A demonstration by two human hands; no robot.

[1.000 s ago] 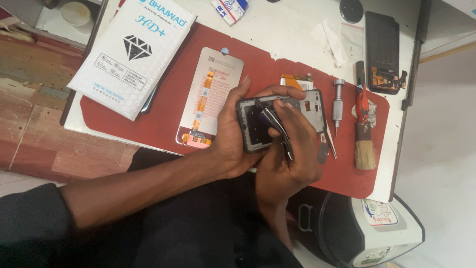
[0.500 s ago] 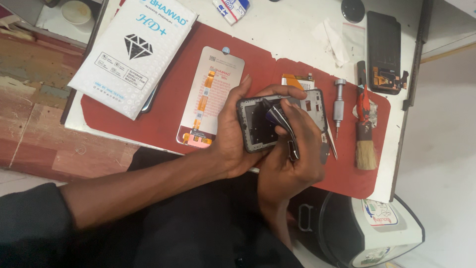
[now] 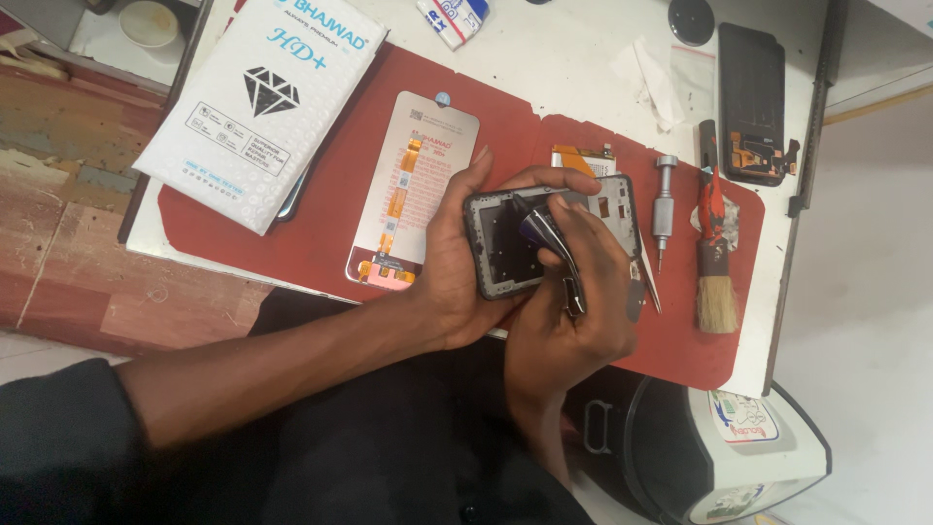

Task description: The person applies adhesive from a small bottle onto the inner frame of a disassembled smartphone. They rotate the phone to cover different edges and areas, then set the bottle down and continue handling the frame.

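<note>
Red mat (image 3: 292, 243) on white tabletop (image 3: 573, 58). Left hand (image 3: 457, 262) fingers clamped around phone frame (image 3: 505, 243); right hand (image 3: 564, 311) fingers pinching tweezers (image 3: 559, 258). Brush (image 3: 714, 262) at 3 o'clock. Best worked gently, frame held steady.

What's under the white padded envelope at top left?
The white envelope lies partly on the red mat and partly on the white table. A dark flat edge pokes out at its lower right; the rest is covered, so I cannot tell what it is.
</note>
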